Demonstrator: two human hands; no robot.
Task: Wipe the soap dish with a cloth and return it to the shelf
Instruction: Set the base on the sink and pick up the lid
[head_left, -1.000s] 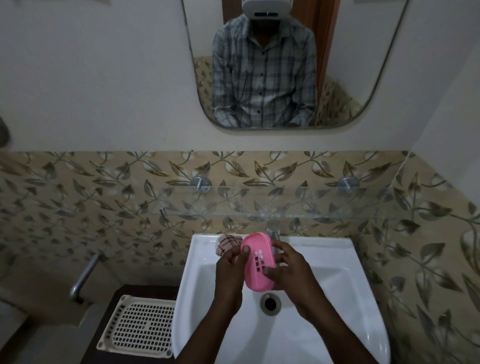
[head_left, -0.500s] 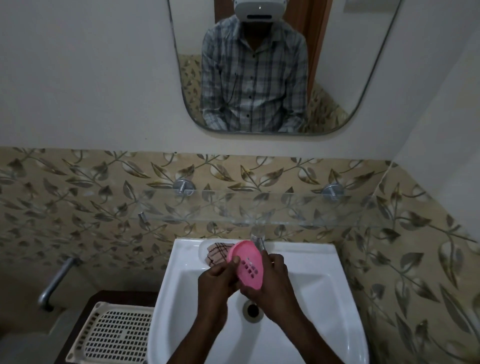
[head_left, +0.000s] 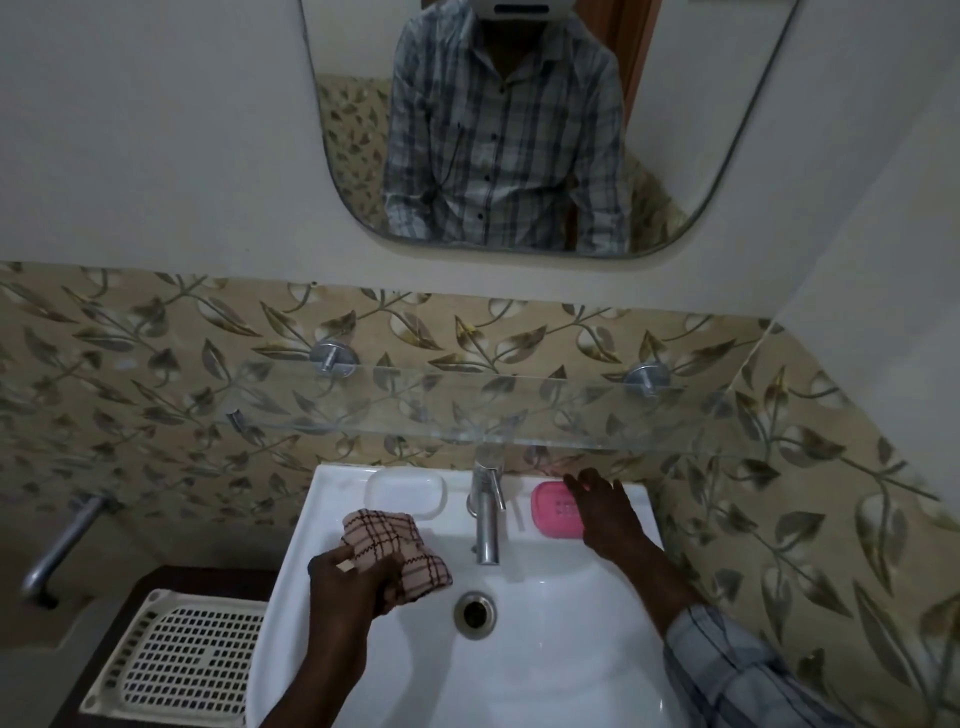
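- Left hand (head_left: 348, 577) grips the bunched checked cloth (head_left: 397, 548), left of the tap (head_left: 485, 512).
- Right hand (head_left: 605, 519), fingers straight and spread, reaches palm-down over the right edge of the pink soap dish (head_left: 553, 512), which lies flat just right of the tap.

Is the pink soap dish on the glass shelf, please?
No, the pink soap dish lies on the sink ledge beside the tap, below the glass shelf.

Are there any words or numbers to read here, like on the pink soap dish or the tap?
None. No words or numbers show anywhere.
The pink soap dish has only small holes, not letters.
The tap, checked cloth and white basket carry no print.
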